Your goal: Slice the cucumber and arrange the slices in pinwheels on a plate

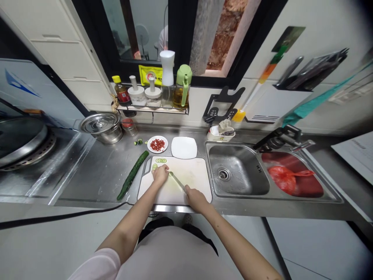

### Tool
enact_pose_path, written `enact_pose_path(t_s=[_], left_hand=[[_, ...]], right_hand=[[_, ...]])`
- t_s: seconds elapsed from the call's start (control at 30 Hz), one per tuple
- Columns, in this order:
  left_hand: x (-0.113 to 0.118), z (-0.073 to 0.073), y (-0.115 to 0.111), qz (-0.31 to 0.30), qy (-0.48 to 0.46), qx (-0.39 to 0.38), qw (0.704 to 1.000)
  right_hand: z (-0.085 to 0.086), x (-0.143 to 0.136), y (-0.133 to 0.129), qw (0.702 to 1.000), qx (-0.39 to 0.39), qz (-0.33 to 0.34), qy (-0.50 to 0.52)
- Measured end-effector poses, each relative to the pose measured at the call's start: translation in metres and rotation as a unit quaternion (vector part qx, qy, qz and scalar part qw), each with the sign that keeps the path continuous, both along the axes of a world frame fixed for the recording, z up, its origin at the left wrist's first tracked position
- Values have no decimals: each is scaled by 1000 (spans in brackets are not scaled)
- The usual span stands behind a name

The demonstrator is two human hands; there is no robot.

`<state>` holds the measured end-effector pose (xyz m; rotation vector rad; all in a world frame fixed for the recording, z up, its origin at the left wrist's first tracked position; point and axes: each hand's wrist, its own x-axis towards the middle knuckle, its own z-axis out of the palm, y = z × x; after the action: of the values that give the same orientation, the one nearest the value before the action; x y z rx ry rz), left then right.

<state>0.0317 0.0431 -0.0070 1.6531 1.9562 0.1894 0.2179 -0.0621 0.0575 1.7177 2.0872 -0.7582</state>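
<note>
My right hand (196, 197) grips the handle of a kitchen knife (179, 182), its blade pointing up and left over the white cutting board (186, 194). At the blade's far end, my left hand (160, 174) is closed with curled fingers on a cucumber piece (170, 174), mostly hidden by the fingers and blade. Thin cucumber slices (161, 160) lie along the board's upper left, partly beside my left hand. A long whole cucumber (133, 175) rests on the counter left of the board, touched by neither hand.
Behind the board stand a plate of chopped red pieces (157, 144) and a white square plate (183, 147). Cucumber scraps (140, 142) lie nearby. A lidded steel pot (101, 126) is at left; the sink (239, 171) and a red plastic bag (282, 179) are at right.
</note>
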Motion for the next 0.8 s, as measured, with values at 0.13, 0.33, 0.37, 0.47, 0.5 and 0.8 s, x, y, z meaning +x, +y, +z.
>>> enact_pose_path(t_s=[0.13, 0.33, 0.37, 0.47, 0.5, 0.8], left_hand=[[0, -1, 0, -1, -3, 1, 1000], [-1, -1, -1, 0, -7, 5, 1000], [-1, -1, -1, 0, -7, 5, 1000], [-1, -2, 0, 1, -10, 6, 1000], [-1, -2, 0, 1, -11, 7, 1000], [-1, -4, 1, 5, -5, 2, 1000]], right_hand=[[1, 2, -2, 1000, 0, 3, 2], [3, 6, -7, 1000, -5, 4, -3], [2, 7, -8, 1000, -4, 3, -2], [0, 8, -8, 1000, -3, 1, 1], [-1, 8, -8, 1000, -1, 1, 3], [-5, 1, -1, 1000, 1, 2, 7]])
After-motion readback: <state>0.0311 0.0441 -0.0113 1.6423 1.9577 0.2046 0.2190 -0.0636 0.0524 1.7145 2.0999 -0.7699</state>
